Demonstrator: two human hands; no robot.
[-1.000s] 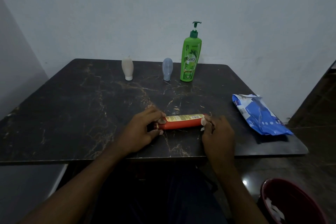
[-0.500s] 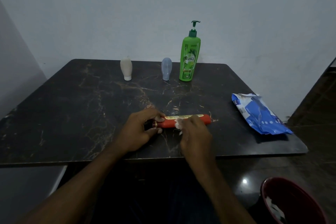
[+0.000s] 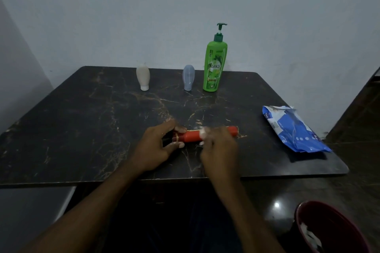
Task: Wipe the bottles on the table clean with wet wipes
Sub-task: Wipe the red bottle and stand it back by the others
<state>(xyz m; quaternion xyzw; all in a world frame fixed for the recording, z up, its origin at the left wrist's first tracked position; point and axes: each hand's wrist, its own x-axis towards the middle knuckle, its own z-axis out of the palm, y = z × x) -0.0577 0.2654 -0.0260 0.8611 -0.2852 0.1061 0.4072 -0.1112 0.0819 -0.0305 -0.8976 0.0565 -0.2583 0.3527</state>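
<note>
A red bottle point(image 3: 191, 136) lies on its side near the front of the dark marble table point(image 3: 82, 121). My left hand point(image 3: 159, 146) grips its dark cap end. My right hand point(image 3: 219, 148) presses a white wet wipe point(image 3: 202, 133) around the bottle's middle, hiding part of the body. At the back stand a beige bottle point(image 3: 143, 77), a grey-blue bottle point(image 3: 188, 77) and a tall green pump bottle point(image 3: 214, 61), all upright.
A blue wet-wipe pack point(image 3: 294, 129) lies at the table's right edge. A dark red bin point(image 3: 331, 230) with used wipes sits on the floor at the lower right. A pale wall runs right behind the table.
My right hand slid with the wipe from the bottle's right end to its middle, then a little back to the right. The bottle rolled, turning its yellow label away. My left hand stayed put.
</note>
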